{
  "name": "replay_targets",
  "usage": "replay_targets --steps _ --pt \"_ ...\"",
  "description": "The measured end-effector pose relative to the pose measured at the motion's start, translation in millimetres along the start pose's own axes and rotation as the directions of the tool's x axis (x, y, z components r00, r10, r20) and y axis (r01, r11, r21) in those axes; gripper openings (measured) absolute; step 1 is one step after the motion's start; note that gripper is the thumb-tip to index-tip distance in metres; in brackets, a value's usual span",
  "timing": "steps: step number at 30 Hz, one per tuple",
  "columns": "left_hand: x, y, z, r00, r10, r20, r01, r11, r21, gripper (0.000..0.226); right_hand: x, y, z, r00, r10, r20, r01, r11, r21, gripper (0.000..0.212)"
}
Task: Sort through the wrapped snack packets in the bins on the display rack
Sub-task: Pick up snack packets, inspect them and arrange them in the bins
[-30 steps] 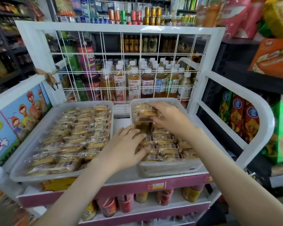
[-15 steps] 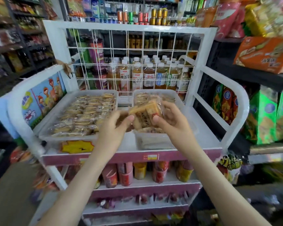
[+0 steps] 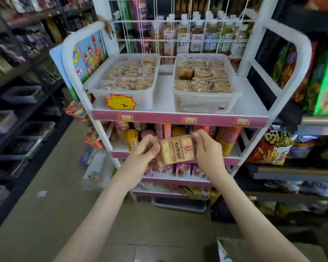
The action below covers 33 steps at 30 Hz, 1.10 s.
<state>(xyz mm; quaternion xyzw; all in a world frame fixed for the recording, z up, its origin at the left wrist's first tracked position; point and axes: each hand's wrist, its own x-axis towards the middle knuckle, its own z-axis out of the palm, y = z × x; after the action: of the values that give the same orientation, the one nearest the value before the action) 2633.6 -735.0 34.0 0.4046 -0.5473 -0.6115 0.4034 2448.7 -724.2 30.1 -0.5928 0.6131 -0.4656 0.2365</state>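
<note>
A clear-wrapped biscuit packet (image 3: 176, 150) with red and dark print is held in front of the rack's lower shelves. My left hand (image 3: 147, 151) pinches its left end and my right hand (image 3: 206, 148) pinches its right end. Up on the white display rack's top shelf (image 3: 164, 102) stand two clear plastic bins. The left bin (image 3: 140, 99) is full of wrapped snack packets and carries an orange starburst price tag. The right bin (image 3: 203, 102) holds several similar packets, with a gap near its back left.
A white wire grid (image 3: 189, 21) backs the rack, with drink bottles behind it. Cup noodles and cans fill the lower shelves (image 3: 178, 133). Chip bags (image 3: 276, 146) hang on the right shelving. Dark shelves with bins line the left aisle. A cardboard box (image 3: 269, 250) sits at bottom right.
Both hands lifted a packet out of the right bin and drew it back and down, away from the top shelf. The camera has pulled back, showing more of the rack and floor.
</note>
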Motion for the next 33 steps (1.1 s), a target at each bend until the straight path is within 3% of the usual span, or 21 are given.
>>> replay_targets --steps 7,12,17,20,22,25,33 --pt "-8 -7 -18 1.000 0.012 -0.026 -0.009 0.993 0.120 0.017 -11 -16 13 0.990 0.139 0.017 -0.139 0.955 0.262 0.036" --pt "-17 -6 -31 0.999 0.013 -0.032 -0.010 0.994 0.107 0.017 -13 -20 26 0.981 0.176 0.088 -0.195 0.929 0.316 0.038" --pt "-19 -3 -35 0.994 -0.093 -0.060 0.097 0.993 0.063 0.014 -11 -23 38 0.946 0.301 0.121 -0.323 0.851 0.415 0.038" --pt "-22 4 -36 0.980 -0.187 0.064 0.186 0.982 0.022 0.020 -8 -26 38 0.928 0.349 0.128 -0.365 0.787 0.497 0.035" --pt "-24 9 -38 0.968 -0.205 0.143 0.187 0.974 0.132 0.026 -6 -27 38 0.928 0.352 0.122 -0.363 0.778 0.514 0.036" --pt "-24 10 -42 0.968 -0.222 0.119 0.186 0.948 0.259 0.027 -5 -28 39 0.938 0.327 0.113 -0.337 0.785 0.520 0.037" --pt "-22 12 -53 0.977 -0.172 0.129 0.123 0.940 0.317 0.027 -7 -16 32 0.957 0.284 0.057 -0.287 0.902 0.321 0.043"
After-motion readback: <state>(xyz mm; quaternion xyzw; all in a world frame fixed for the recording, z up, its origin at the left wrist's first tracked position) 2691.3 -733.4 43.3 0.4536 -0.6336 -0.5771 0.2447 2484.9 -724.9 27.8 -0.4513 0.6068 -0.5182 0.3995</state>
